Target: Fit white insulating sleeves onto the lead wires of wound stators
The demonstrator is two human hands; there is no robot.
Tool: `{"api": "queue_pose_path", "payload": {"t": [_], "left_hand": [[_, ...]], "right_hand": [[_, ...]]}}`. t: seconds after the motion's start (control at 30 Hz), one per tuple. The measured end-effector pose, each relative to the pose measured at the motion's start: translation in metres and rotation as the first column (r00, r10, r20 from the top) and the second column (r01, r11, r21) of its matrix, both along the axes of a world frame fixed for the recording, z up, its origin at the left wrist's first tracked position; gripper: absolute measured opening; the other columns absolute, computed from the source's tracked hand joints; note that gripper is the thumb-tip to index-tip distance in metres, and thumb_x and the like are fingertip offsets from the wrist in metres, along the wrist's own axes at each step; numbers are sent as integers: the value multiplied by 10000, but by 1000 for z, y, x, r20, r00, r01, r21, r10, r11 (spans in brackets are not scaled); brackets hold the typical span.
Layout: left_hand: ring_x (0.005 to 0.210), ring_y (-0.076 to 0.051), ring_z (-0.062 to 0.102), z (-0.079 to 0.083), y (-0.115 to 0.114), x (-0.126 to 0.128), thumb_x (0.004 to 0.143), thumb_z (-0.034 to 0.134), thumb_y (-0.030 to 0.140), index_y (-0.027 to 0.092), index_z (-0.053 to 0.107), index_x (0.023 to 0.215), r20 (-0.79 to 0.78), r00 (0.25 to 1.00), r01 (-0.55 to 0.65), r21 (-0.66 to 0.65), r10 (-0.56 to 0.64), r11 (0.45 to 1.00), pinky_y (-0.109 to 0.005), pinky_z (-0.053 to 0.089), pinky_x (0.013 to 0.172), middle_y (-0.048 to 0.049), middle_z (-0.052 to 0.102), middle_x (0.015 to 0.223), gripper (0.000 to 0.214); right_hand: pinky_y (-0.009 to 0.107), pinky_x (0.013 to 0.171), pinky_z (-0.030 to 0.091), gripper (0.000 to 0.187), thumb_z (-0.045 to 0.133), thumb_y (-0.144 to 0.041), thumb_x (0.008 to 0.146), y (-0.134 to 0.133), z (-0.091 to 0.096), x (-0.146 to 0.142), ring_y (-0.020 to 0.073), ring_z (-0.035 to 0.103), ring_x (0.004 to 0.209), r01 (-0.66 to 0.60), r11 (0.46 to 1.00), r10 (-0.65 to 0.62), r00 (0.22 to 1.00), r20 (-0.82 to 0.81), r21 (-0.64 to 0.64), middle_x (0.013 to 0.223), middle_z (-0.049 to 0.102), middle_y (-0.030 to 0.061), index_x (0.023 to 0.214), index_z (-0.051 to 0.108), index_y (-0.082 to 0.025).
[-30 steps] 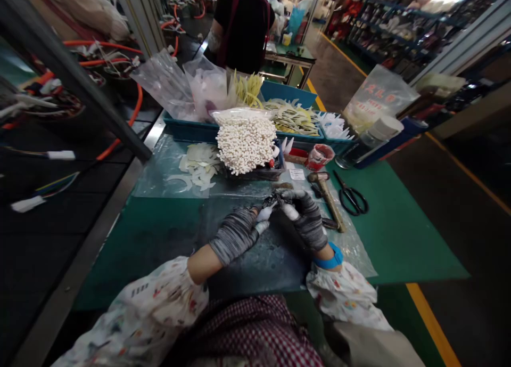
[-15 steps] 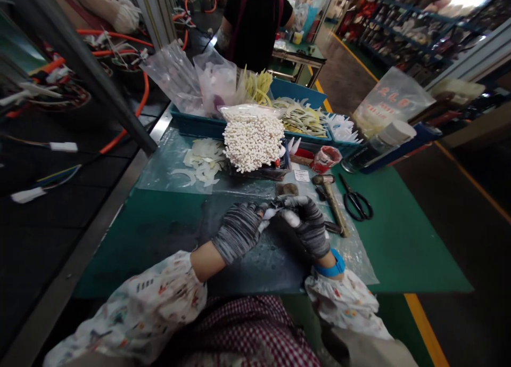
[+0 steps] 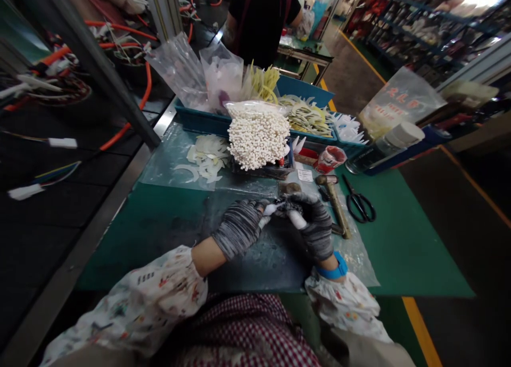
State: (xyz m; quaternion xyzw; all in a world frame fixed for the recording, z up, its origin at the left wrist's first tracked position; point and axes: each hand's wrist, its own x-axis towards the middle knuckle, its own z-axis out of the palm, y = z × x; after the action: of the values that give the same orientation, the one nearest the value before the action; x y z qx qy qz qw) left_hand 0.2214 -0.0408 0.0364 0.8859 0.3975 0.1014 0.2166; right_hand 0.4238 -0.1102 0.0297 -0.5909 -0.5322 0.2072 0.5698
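Observation:
Both my hands wear grey striped gloves with white fingertips and meet over the green table (image 3: 399,239). My left hand (image 3: 239,226) is closed, its fingertips pinching a small white piece (image 3: 270,209) held between the two hands. My right hand (image 3: 313,223) is curled shut on the same small piece from the right side. What the piece is stays too small to make out. Just behind the hands stands a bag of small white parts (image 3: 258,135).
A hammer (image 3: 337,204) and black scissors (image 3: 359,202) lie to the right of my hands. White curved pieces (image 3: 205,156) rest on clear plastic at the left. Blue trays (image 3: 199,123) with yellow and white parts stand behind. A person in black (image 3: 259,21) works farther back.
My hands have stayed together on the small piece, shifting only slightly. The view has moved a little, so everything sits a bit to the right.

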Motion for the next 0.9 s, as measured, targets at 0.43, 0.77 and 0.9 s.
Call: {"api": "queue_pose_path", "payload": {"t": [0.43, 0.77, 0.9], "left_hand": [[1274, -388, 715, -12, -4, 8, 1086, 556, 207, 147, 682, 1483, -10, 1000, 5, -2, -5, 1000, -604, 521, 1151, -242, 770, 1381, 421], [1226, -273, 777, -17, -8, 4, 1112, 548, 357, 205, 704, 1429, 299, 953, 133, -231, -60, 964, -416, 622, 1136, -114, 814, 1347, 384], [1030, -264, 791, -7, 2, -9, 1114, 487, 634, 213, 800, 1212, 555, 825, 349, -653, 111, 672, -360, 678, 897, -80, 835, 1108, 534]], "right_hand": [[385, 841, 681, 213, 718, -244, 939, 3, -7, -13, 222, 781, 914, -24, 998, 20, 997, 69, 58, 1043, 795, 30, 1138, 675, -304], [477, 965, 672, 239, 723, -200, 949, -3, -9, -13, 248, 771, 1000, -33, 996, 30, 999, 35, 88, 1045, 757, 24, 1120, 604, -317], [411, 938, 673, 253, 721, -154, 947, -5, -9, -9, 212, 776, 988, -45, 987, 39, 998, 45, 153, 1048, 758, 5, 1129, 626, -302]]}}
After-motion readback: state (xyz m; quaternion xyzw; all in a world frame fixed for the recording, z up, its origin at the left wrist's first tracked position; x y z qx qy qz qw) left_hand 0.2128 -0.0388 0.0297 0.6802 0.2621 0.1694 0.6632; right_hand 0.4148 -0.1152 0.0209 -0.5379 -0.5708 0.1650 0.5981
